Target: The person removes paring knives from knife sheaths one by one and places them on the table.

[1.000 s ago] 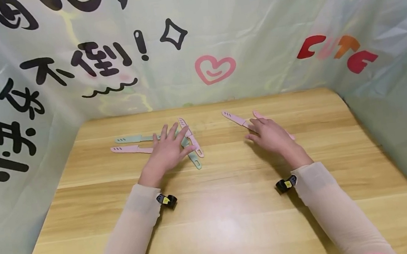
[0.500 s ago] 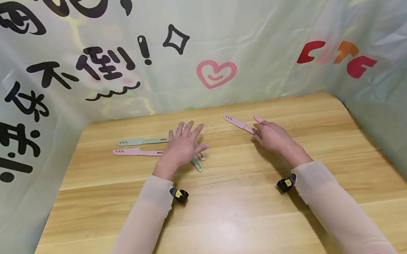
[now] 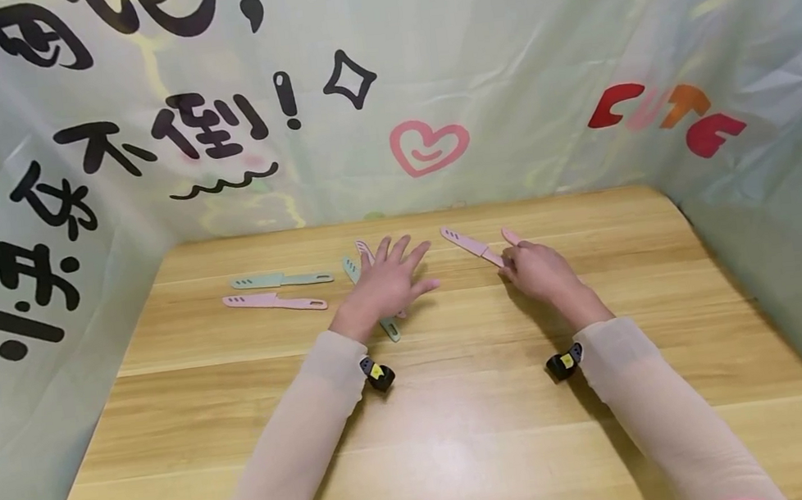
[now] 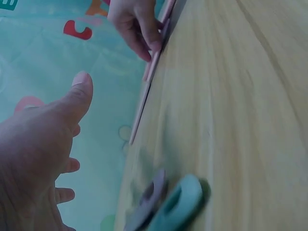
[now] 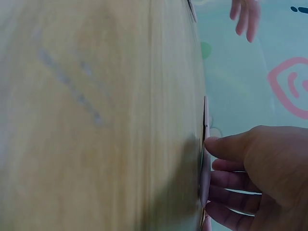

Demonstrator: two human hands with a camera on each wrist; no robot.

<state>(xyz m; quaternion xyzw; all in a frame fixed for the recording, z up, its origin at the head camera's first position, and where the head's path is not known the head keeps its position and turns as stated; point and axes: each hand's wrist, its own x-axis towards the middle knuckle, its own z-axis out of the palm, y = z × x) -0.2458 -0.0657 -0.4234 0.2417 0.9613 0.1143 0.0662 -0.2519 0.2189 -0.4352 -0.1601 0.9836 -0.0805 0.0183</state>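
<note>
My right hand (image 3: 540,271) bends its fingers around the handle of a pink knife (image 3: 465,240); in the right wrist view the thumb (image 5: 219,147) lies on one side and the fingers behind. A second pink knife (image 3: 511,236) pokes out beyond that hand, mostly hidden. My left hand (image 3: 384,285) is spread above a crossed pair, a green knife (image 3: 390,329) and a pink knife (image 3: 362,248), covering their middles. Both handles show below it in the left wrist view, and nothing is in its fingers.
Left of the crossed pair lie another green knife (image 3: 281,280) and another pink knife (image 3: 275,300), roughly parallel. The wooden table (image 3: 453,442) ends at a printed cloth backdrop (image 3: 513,64) behind and at both sides.
My left hand has moved right, from over the handles of the two parallel knives to above the crossed pair. The right hand has closed its fingers on the pink knife's handle.
</note>
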